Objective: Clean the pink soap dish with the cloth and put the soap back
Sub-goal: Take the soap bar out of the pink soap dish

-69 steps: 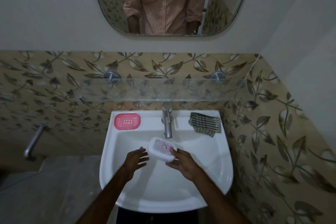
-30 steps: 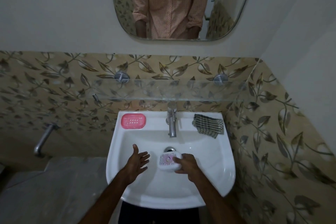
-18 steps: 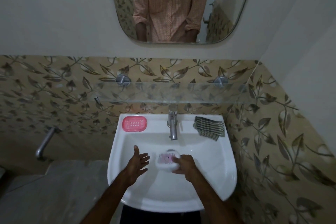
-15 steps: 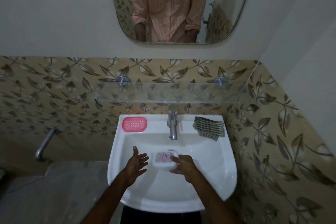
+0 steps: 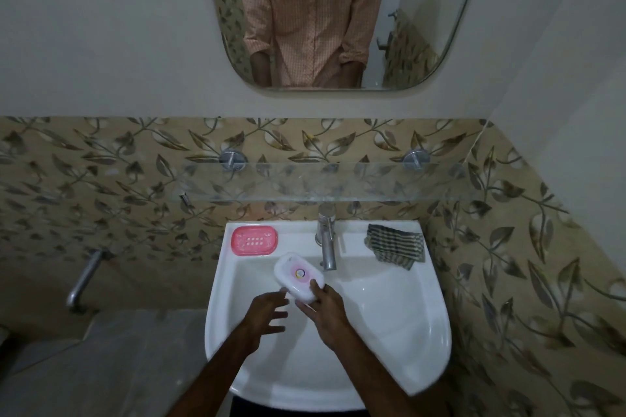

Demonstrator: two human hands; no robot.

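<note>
The pink soap dish [image 5: 254,240] lies on the sink's back left corner, with nothing in it. A white wrapped soap bar [image 5: 298,276] with a pink label is held in my right hand [image 5: 323,310] above the basin, tilted toward the dish. My left hand [image 5: 267,313] hovers beside the soap with fingers spread, its fingertips near the bar's lower edge. The striped dark cloth [image 5: 394,245] lies folded on the sink's back right corner, untouched.
The white sink [image 5: 406,332] has a chrome tap [image 5: 327,240] at the back centre. A glass shelf [image 5: 321,181] juts out above the tap. A mirror hangs higher on the wall. A metal pipe [image 5: 83,276] sticks out at the left.
My right hand has lifted the soap from the basin floor near the drain and moved it up and left toward the pink dish. My left hand stayed open beside it.
</note>
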